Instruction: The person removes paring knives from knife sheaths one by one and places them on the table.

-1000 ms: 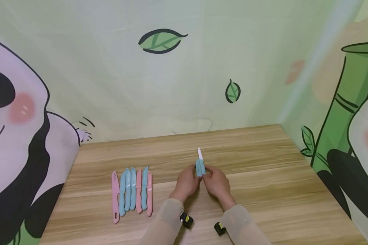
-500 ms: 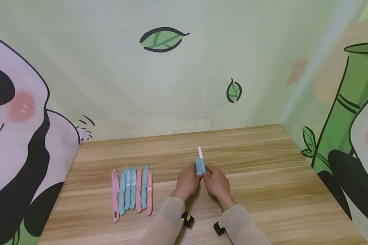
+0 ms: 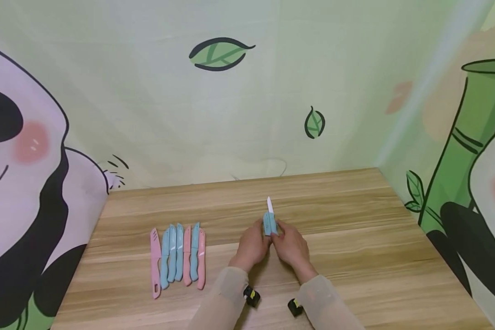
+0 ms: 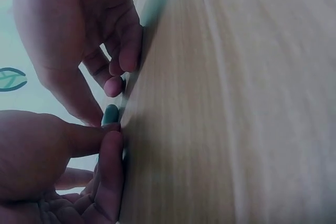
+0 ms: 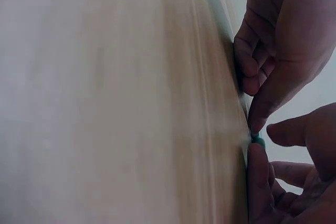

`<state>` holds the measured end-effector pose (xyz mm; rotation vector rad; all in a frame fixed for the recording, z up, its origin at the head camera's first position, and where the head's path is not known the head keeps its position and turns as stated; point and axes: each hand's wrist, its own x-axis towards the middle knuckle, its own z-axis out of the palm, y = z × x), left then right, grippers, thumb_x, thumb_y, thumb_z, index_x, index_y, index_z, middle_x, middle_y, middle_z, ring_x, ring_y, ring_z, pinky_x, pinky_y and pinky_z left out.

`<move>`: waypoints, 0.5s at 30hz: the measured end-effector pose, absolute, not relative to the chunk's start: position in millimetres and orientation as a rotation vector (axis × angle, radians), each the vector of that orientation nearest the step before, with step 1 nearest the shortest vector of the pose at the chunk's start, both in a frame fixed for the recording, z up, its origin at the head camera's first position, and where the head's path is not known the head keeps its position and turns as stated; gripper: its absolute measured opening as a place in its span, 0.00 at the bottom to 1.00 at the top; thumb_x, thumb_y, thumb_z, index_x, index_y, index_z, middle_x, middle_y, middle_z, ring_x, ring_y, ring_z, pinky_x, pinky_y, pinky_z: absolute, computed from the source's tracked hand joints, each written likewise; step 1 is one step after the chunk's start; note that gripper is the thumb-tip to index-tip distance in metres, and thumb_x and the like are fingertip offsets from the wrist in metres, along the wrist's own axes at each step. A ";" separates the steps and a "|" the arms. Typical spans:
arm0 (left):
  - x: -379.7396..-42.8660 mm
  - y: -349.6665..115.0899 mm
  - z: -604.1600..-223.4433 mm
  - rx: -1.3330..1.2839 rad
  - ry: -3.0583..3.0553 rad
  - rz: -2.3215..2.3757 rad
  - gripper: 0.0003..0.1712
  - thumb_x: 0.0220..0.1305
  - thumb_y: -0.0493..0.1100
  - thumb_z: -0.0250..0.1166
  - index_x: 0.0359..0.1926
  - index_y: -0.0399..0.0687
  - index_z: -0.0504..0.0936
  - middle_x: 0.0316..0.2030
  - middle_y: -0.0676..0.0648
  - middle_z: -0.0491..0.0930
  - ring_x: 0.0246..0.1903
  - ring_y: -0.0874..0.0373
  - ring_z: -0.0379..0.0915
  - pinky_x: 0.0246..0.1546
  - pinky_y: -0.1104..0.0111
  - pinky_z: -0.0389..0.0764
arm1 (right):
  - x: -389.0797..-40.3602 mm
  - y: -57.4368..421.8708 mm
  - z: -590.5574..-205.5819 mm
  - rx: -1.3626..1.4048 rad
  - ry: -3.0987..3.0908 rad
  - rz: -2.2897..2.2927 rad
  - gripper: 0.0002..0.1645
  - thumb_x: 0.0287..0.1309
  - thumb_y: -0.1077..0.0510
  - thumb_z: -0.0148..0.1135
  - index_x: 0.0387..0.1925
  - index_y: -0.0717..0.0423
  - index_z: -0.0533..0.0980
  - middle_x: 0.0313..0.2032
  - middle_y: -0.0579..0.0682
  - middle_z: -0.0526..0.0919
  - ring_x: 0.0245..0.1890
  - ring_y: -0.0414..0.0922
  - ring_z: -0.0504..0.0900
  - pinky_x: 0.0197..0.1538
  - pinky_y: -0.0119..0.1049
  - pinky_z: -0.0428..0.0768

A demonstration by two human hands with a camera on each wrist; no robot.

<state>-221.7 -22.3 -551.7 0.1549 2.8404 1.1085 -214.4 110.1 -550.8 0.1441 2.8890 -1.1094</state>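
Note:
In the head view, a small knife (image 3: pixel 273 224) with a white blade and blue handle points away from me over the table. A blue piece with small holes, which looks like its sheath (image 3: pixel 266 225), lies along the knife's left side; whether they join cannot be made out. My left hand (image 3: pixel 252 245) pinches the sheath side near its lower end. My right hand (image 3: pixel 291 245) holds the handle from the right. In the left wrist view a teal end (image 4: pixel 110 114) shows between the fingers; in the right wrist view another teal bit (image 5: pixel 261 141) peeks out. My palms hide the rest.
To the left, several blue and pink knives (image 3: pixel 179 256) in covers lie in a row on the wooden table (image 3: pixel 354 229). A longer pink slotted one (image 3: pixel 155 263) lies at the row's left end. A printed cloth backdrop (image 3: pixel 272 91) stands behind the table's far edge.

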 end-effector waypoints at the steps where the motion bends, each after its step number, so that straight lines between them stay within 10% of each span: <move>1: -220.7 -22.8 -551.6 0.166 2.836 1.117 0.37 0.70 0.42 0.67 0.72 0.29 0.66 0.58 0.26 0.79 0.58 0.33 0.79 0.60 0.45 0.81 | -214.2 110.5 -551.0 0.137 2.888 -1.115 0.32 0.68 0.49 0.62 0.70 0.53 0.74 0.33 0.50 0.81 0.34 0.46 0.78 0.34 0.40 0.74; 10: -211.0 -33.8 -559.4 0.275 2.753 1.277 0.37 0.65 0.39 0.69 0.69 0.25 0.66 0.33 0.42 0.78 0.33 0.53 0.74 0.37 0.61 0.80 | -201.6 112.4 -550.6 0.119 2.831 -1.297 0.40 0.65 0.52 0.65 0.72 0.66 0.66 0.35 0.52 0.80 0.34 0.46 0.77 0.39 0.39 0.74; 15: -195.5 -41.2 -556.7 0.247 2.654 1.435 0.33 0.67 0.36 0.67 0.68 0.24 0.68 0.37 0.43 0.78 0.35 0.58 0.73 0.37 0.68 0.78 | -188.3 111.5 -548.9 0.145 2.741 -1.481 0.40 0.62 0.56 0.67 0.70 0.70 0.65 0.39 0.58 0.78 0.35 0.47 0.76 0.38 0.37 0.74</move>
